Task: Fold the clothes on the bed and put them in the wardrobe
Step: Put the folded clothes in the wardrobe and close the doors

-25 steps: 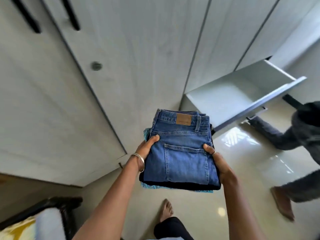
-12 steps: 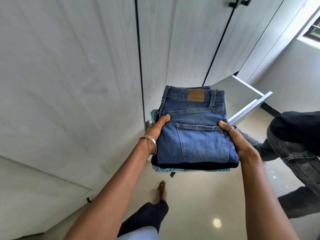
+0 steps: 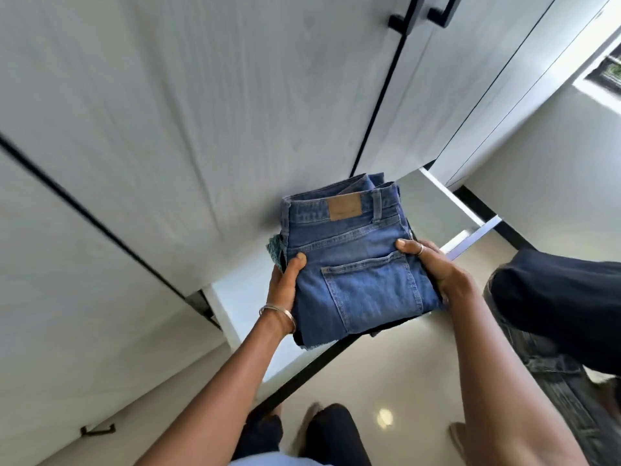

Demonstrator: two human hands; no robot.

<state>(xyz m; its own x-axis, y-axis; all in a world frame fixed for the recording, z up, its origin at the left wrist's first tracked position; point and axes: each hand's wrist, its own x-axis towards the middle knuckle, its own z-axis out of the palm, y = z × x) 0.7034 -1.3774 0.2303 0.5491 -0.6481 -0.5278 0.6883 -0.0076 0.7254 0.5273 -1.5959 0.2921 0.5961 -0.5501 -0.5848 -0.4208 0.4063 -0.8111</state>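
**Folded stack held over the open drawer**

Both hands carried the folded jeans (image 3: 353, 264) stack: left hand (image 3: 285, 284) gripped at 9 o'clock, right hand (image 3: 433, 264) at 3 o'clock, thumbs pressed on top, fingers apparently curled beneath. The stack hung above the wardrobe's open drawer (image 3: 248, 297).

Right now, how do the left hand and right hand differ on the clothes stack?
The left hand grips the stack's left edge, thumb on the jeans beside the pocket, a bangle at its wrist. The right hand grips the right edge nearer the waistband, a ring on its thumb. Both hold the stack over the open drawer.
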